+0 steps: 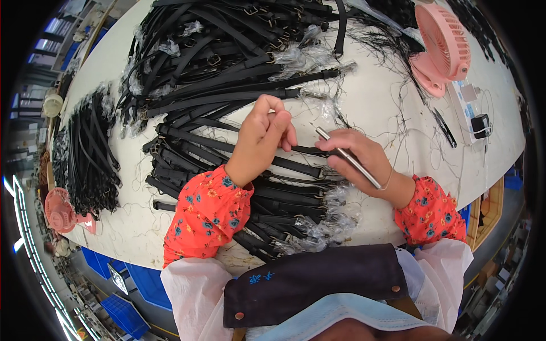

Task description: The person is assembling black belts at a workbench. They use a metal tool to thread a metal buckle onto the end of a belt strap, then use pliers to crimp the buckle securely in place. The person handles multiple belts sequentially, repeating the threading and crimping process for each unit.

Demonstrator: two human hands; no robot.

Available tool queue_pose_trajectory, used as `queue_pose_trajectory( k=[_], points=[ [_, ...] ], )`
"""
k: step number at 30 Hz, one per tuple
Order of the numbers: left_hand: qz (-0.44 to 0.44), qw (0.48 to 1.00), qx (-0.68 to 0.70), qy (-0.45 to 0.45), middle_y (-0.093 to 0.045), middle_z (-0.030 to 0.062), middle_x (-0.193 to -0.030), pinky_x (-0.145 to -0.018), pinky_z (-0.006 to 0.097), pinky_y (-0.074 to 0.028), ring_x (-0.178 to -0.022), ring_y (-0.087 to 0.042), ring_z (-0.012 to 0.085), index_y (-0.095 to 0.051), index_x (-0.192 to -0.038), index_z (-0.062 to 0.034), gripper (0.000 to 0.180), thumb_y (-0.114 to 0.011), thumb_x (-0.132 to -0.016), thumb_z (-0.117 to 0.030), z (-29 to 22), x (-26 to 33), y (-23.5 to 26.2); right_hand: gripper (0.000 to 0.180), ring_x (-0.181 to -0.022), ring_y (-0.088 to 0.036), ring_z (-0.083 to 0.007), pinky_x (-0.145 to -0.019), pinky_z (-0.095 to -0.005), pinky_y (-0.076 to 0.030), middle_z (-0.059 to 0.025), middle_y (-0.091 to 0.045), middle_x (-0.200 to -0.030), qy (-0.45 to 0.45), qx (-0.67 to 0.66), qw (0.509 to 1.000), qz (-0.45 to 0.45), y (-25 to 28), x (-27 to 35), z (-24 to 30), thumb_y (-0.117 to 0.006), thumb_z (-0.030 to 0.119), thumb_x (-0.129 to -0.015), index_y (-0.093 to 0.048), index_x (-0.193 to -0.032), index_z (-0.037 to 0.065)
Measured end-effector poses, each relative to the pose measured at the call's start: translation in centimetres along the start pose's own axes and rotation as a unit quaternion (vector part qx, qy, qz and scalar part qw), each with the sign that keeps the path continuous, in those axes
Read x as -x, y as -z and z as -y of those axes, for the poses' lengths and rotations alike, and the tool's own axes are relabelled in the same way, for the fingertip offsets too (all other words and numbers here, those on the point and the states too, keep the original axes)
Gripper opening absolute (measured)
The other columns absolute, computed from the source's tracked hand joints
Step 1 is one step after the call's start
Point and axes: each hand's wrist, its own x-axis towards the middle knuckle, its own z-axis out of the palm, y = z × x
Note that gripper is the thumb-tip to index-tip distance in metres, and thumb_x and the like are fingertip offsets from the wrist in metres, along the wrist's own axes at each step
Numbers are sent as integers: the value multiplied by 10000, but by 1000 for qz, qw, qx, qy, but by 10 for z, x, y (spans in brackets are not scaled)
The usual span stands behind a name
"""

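- Right hand [364, 156] closed round silver pen-shaped tool [355, 164]
- Left hand [263, 136] loosely curled, can't tell if gripping anything
- Black buckled belts [296, 166] beneath, toward worktop's [133, 238] near edge

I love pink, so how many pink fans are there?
2: one fan at the upper right, the other fan at the far left. More might be hidden.

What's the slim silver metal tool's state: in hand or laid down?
In hand: the slim silver metal tool slants across the right hand, its thin point projecting up-left.
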Motion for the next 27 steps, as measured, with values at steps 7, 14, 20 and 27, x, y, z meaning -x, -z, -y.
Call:
queue_pose_trajectory(
  k=[7, 14, 20, 27],
  points=[
    [-100, 992, -25, -78, -486, -33, -632, -460, 194, -274, -520, -371, 26, -458, -1091, -111, 114, -503, -1092, -216, -35, -1, 39, 345, -920, -673, -322, -784, -392, -554, -100, -683, -996, 61, 83, 994, 24, -3, -1, 0, -683, -70, -807, -627, -1101, 102],
    [-214, 942, -187, -179, -420, -64, -599, -479, 212, -256, -532, -342, 16, -470, -1052, -67, 97, -525, -1070, -145, -40, 2, 94, 378, -951, -641, -335, -822, -408, -543, -126, -641, -1006, 113, 178, 976, 49, 22, -4, 6, -688, -65, -731, -647, -1077, 79],
    [-232, 929, -205, -205, -403, -72, -606, -480, 211, -240, -538, -327, 13, -474, -1041, -69, 102, -548, -1059, -137, -37, 0, 102, 337, -931, -642, -318, -782, -392, -548, -118, -634, -975, 132, 253, 958, 32, 46, -8, 14, -717, -37, -684, -659, -999, 65],
    [-167, 971, -70, -157, -493, -39, -663, -477, 200, -272, -542, -355, 11, -469, -1053, -81, 116, -548, -1066, -165, -36, -1, 82, 238, -946, -639, -307, -807, -397, -532, -98, -655, -1001, 112, 353, 929, 24, 71, -4, 14, -665, 39, -756, -654, -991, 79]
  ],
)
